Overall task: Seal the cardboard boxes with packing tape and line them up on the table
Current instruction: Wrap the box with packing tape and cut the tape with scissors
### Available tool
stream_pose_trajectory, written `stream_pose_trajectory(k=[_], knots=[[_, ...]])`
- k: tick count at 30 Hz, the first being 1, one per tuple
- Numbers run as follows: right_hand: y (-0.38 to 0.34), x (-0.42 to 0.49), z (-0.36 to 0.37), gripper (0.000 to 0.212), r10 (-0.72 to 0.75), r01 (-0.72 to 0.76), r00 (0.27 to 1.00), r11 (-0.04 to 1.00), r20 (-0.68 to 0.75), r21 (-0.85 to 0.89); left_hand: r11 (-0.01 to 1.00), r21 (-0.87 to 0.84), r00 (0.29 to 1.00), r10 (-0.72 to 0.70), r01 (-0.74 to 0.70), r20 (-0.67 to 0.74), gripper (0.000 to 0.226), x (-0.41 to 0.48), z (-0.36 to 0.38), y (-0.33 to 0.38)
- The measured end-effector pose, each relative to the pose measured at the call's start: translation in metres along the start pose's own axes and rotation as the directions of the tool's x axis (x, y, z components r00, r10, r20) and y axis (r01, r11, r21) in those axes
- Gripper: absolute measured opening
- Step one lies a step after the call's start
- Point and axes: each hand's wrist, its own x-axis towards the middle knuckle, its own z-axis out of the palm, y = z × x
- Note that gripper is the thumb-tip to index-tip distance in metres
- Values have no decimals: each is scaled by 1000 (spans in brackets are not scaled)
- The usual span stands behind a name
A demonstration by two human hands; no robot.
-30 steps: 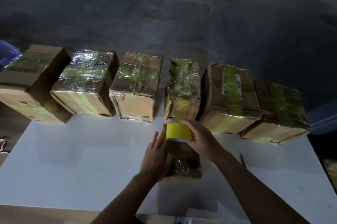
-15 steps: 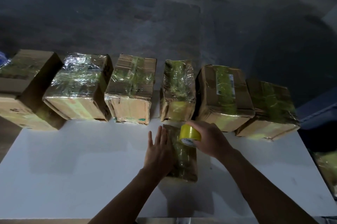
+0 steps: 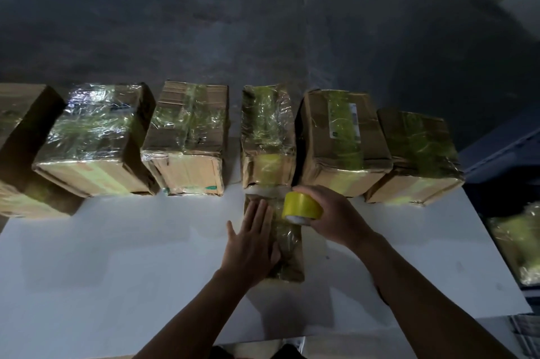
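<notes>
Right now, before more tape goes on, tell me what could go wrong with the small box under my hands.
1. The left hand only presses flat on the small box, so a pull from the tape roll in the right hand might drag or tip it.
2. The narrow box in the row stands close behind; fresh tape could catch on it.
3. The tape already on the small box looks wrinkled; another strip may crease too.

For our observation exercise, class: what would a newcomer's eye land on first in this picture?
The bright yellow tape roll stands out first, gripped by the right hand over a small box mid-table. The left hand lies flat on that box. Behind, a row of shiny tape-wrapped boxes lines the far edge of the white table.
</notes>
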Motion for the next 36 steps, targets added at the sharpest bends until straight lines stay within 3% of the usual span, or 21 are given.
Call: stream_pose_trajectory(k=[7, 14, 20, 25, 30, 33, 36], knots=[[35, -16, -4, 58, 84, -72, 995, 976, 51, -206, 998, 64, 999, -22, 20, 39, 72, 8, 0, 12], [41, -14, 5, 64, 267, -237, 952, 952, 148, -193, 985, 130, 991, -120, 111, 67, 77, 17, -12, 41], [42, -12, 13, 64, 326, -276, 932, 921, 156, -275, 951, 203, 923, -281, 232, 263, 103, 34, -16, 84], [35, -12, 13, 59, 269, -239, 956, 945, 117, -222, 953, 23, 924, -298, 301, 239, 84, 33, -19, 74], [1, 6, 9, 54, 87, -83, 990, 996, -111, 43, 930, -226, 955, -269, 291, 123, 72, 16, -23, 42], [-23, 25, 6, 49, -28, 32, 979, 999, -202, 16, 825, -515, 967, -253, 233, 33, 70, 8, -27, 28], [-33, 36, 8, 48, -98, 105, 976, 994, -193, 31, 722, -675, 970, -241, 151, -42, 74, 0, -29, 17]])
